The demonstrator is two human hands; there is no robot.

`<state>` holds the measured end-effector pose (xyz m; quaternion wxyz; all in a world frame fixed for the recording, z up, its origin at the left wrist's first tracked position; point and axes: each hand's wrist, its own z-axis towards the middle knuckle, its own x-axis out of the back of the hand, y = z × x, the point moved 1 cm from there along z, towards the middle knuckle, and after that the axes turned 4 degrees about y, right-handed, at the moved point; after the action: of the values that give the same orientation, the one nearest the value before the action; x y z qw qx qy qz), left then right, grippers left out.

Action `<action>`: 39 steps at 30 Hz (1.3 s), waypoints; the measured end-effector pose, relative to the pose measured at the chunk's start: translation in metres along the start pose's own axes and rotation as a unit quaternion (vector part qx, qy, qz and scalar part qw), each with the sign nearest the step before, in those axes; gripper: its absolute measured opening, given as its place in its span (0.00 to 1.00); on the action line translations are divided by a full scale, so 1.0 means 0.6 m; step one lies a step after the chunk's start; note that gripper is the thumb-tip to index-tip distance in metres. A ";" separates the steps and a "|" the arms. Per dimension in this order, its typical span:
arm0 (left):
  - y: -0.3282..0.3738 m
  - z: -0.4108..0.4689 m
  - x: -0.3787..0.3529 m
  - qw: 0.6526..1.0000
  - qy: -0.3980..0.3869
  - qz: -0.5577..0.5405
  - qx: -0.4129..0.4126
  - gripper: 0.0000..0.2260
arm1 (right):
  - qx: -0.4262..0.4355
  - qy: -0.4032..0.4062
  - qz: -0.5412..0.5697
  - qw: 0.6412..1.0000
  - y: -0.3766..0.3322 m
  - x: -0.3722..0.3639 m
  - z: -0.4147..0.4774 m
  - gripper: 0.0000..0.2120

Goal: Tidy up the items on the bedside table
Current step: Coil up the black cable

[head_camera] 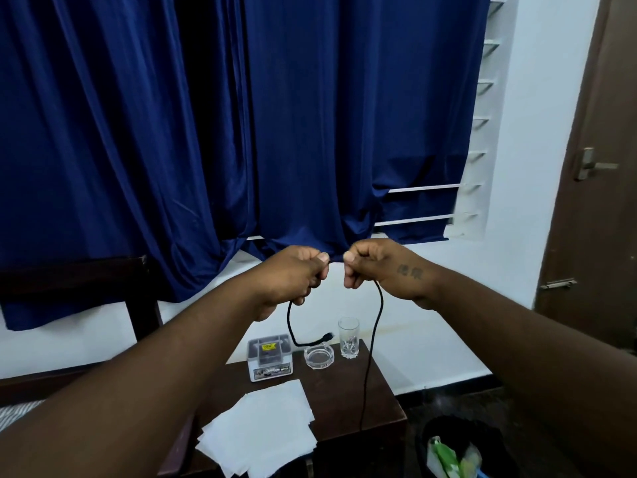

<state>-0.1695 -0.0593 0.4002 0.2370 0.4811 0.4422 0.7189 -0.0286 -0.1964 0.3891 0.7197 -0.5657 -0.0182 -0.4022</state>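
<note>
Closest in, a messy pile of white paper sheets lies at the near left corner of the bedside table, and some sheets stick out over the edge, so they look like they need stacking. Down on the floor by the near right corner is a bin with a black bag, and a green packet is inside it - a good place for any rubbish. Along the far edge of the table three things sit in a row, close but not touching: a small white and grey box on the left, a glass ashtray in the middle, and a clear drinking glass on the right. They look neat already. Up above the table, the left hand and the right hand are held close together, each one curled into a fist around a black cord, with the thumb pressed down on top. The cord is off the table, up in the air. A short end with a frayed tip hangs from the left hand and curls toward the ashtray. A long end drops from the right hand to the near edge of the table - I cannot tell where it stops. I think the hands hold it high so it hangs straight and can be wound into a tidy loop. Behind it all hangs a dark blue curtain, with a brown door off to the right.
</note>
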 end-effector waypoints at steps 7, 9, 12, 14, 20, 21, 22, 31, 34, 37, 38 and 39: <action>0.004 0.004 -0.008 1.000 0.001 -0.002 -0.005 0.15 | 0.013 -0.006 0.005 1.000 -0.008 -0.017 0.002 0.17; 0.006 0.005 -0.007 1.000 0.005 -0.003 -0.007 0.16 | 0.017 0.004 0.016 1.000 -0.006 -0.016 0.003 0.17; 0.003 0.003 0.003 1.000 0.013 -0.007 -0.007 0.16 | 0.004 0.021 0.028 0.999 0.003 -0.004 0.000 0.15; 0.003 0.002 0.004 1.000 0.015 -0.007 -0.006 0.15 | 0.003 0.021 0.026 0.999 0.002 -0.007 0.000 0.15; 0.006 0.003 0.004 1.000 0.012 -0.010 -0.002 0.15 | 0.039 0.023 0.029 0.999 -0.006 -0.024 0.010 0.13; 0.003 0.002 0.009 1.000 0.010 -0.010 0.000 0.15 | 0.037 0.030 0.025 0.999 -0.005 -0.018 0.009 0.14; 0.000 0.001 0.013 1.000 0.010 -0.011 0.001 0.15 | 0.033 0.036 0.022 0.999 -0.002 -0.013 0.008 0.15; 0.007 0.000 0.002 1.000 0.006 -0.019 -0.002 0.15 | 0.055 0.060 0.000 0.997 -0.007 -0.024 0.005 0.15; 0.005 -0.001 0.013 1.000 0.011 -0.020 0.000 0.15 | 0.042 0.083 0.008 0.996 0.001 -0.006 -0.001 0.16; 0.005 0.000 0.009 1.000 0.009 -0.022 -0.001 0.15 | 0.033 0.057 0.001 0.998 0.001 -0.015 0.001 0.15; 0.006 0.000 0.006 1.000 0.007 -0.022 -0.002 0.15 | 0.042 0.049 -0.001 0.998 -0.002 -0.022 0.004 0.14; 0.007 0.000 0.003 1.000 0.005 -0.024 -0.003 0.14 | 0.052 0.045 0.000 0.998 -0.003 -0.026 0.006 0.13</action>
<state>-0.1697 -0.0600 0.4050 0.2535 0.4665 0.4521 0.7168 -0.0388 -0.1847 0.3846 0.7483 -0.5087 -0.0064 -0.4257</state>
